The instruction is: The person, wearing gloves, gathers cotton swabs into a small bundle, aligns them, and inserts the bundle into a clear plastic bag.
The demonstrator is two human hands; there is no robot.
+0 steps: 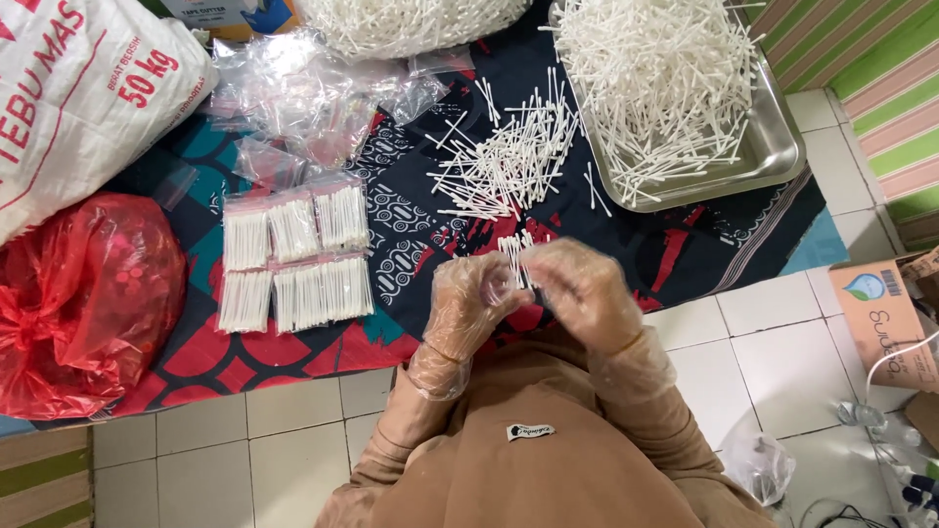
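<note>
Hands in thin see-through plastic gloves meet in the middle, just above the person's brown sleeves. The left hand (pixel 471 298) and the right hand (pixel 584 291) are pressed close together, and both are closed around a small bunch of cotton swabs (pixel 515 256). The white sticks poke up from between the fingers, so only the top part of the bunch shows. The bunch is held over a dark patterned cloth (pixel 675 249) that is spread on the white floor tiles (pixel 773 332). Just past the hands, a loose heap of swabs (pixel 509 161) lies on the cloth. Next to that heap, on the right, sits a shiny metal tray (pixel 778 147) with a big pile of swabs in it. At the top, a clear bag full of swabs (pixel 411 22) shows only in part. To the left of the hands, small filled packets (pixel 293 259) lie flat in two neat rows on the cloth. Above them is a crumpled pile of empty clear little bags (pixel 303 93). Farther left is a red plastic bag (pixel 83 293), and above it a big white sack (pixel 88 88). A cardboard box (pixel 885 318) stands on the tiles at the right edge.
</note>
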